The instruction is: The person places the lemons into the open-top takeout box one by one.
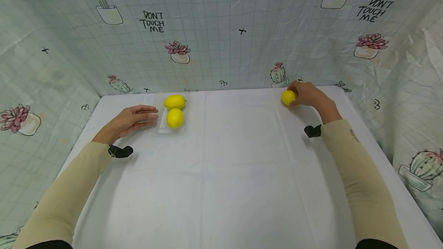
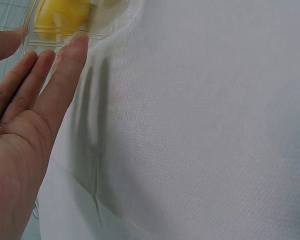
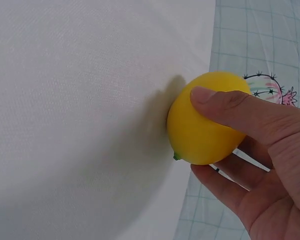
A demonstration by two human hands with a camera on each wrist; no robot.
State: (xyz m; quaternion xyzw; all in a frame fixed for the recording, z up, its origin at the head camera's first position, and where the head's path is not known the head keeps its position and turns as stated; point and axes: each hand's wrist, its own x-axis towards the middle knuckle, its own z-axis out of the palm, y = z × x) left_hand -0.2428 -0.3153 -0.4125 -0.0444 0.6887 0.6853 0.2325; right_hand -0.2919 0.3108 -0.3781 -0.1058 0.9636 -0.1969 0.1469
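Near the back right of the table, my right hand [image 1: 306, 94] holds a yellow lemon [image 3: 205, 125] between thumb and fingers. The right wrist view shows a small green tip on this lemon, with its shadow falling on the cloth. At the back left, my left hand [image 1: 134, 120] has its fingers extended at the side of a clear plastic tray [image 1: 162, 128]. In the left wrist view the fingertips reach the tray's edge; whether all of them touch cannot be told. Two lemons sit in the tray, one lemon [image 1: 174, 102] behind the other lemon [image 1: 174, 118].
A white cloth [image 1: 235, 187] with fold lines covers the table. Behind it and at both sides hangs a grid-patterned curtain [image 1: 221, 57] printed with potted plants and lettering. Black wrist devices [image 1: 121, 151] sit at both sleeve cuffs.
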